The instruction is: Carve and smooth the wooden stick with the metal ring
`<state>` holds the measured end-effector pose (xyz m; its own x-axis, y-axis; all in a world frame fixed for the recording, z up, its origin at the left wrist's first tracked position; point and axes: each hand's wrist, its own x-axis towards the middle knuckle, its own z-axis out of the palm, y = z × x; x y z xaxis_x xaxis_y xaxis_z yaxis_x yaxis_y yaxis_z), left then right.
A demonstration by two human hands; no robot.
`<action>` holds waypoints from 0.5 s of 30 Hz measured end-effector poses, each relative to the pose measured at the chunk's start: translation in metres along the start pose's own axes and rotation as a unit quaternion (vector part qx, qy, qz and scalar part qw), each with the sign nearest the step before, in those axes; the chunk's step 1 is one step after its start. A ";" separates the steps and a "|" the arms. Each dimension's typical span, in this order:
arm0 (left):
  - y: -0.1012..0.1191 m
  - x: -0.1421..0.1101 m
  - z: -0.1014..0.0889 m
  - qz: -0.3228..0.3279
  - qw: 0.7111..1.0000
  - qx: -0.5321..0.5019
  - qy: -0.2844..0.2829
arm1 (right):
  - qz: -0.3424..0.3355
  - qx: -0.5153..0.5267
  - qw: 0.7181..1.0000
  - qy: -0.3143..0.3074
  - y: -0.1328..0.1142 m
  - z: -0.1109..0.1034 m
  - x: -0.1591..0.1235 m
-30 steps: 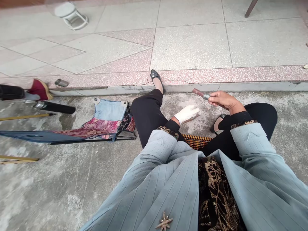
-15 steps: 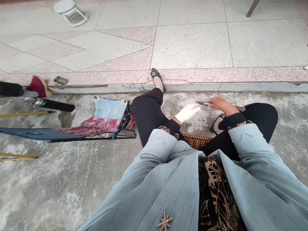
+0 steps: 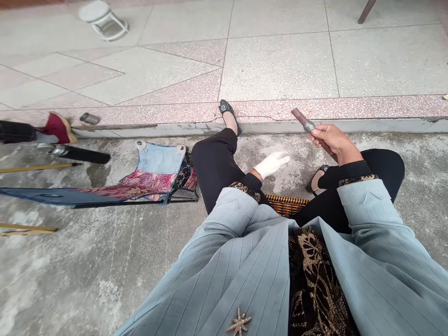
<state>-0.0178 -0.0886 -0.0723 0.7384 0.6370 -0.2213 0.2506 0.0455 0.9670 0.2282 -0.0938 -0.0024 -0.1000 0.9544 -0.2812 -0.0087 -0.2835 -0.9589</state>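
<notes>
My right hand (image 3: 331,140) is closed around a brown stick (image 3: 299,116) with silvery wire (image 3: 309,126) wound round it just ahead of my fingers. The stick's far end tilts up and to the left, over the step edge. A fine strand seems to stick out beside the winding, too thin to follow. In a white glove (image 3: 271,165), my left hand (image 3: 276,163) is closed low between my knees, to the left of the stick and apart from it. What its fingers grip, if anything, is hidden. Below both hands, part of a woven basket (image 3: 286,205) shows between my thighs.
To the left lies a folding chair (image 3: 154,161) with patterned cloth. Beyond it are a black bottle-like cylinder (image 3: 84,154), a small metal can (image 3: 90,118), yellowish poles (image 3: 38,168) and another person's red shoe (image 3: 58,128). A raised tiled step (image 3: 280,112) runs ahead, with a white stool (image 3: 105,21) on it.
My right hand swung the stick down level near the glove, then back up to a steeper tilt, farther from the glove. My left hand has stayed almost in place.
</notes>
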 end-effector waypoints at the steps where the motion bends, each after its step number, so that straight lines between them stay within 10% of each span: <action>1: 0.000 0.000 0.001 0.002 1.000 0.000 -0.016 | 0.009 -0.011 1.000 0.022 0.004 -0.001 0.003; 6: 0.005 -0.003 0.003 0.005 0.998 0.037 -0.042 | 0.057 -0.217 0.973 0.055 0.022 -0.002 0.021; 9: 0.009 -0.006 0.000 0.011 0.996 0.087 -0.014 | 0.103 -0.433 0.895 0.017 0.026 0.001 0.025; 12: 0.009 -0.007 -0.003 0.026 0.993 0.114 0.000 | 0.167 -0.530 0.821 -0.129 0.027 0.010 0.020; 15: 0.006 -0.006 -0.006 0.028 0.995 0.093 0.012 | 0.217 -0.416 0.810 -0.353 0.022 0.018 0.009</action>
<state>-0.0242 -0.0873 -0.0645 0.7394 0.6531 -0.1634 0.3234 -0.1318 0.9370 0.2097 -0.0929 -0.0254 -0.4599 0.4085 -0.7884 0.8234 -0.1360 -0.5509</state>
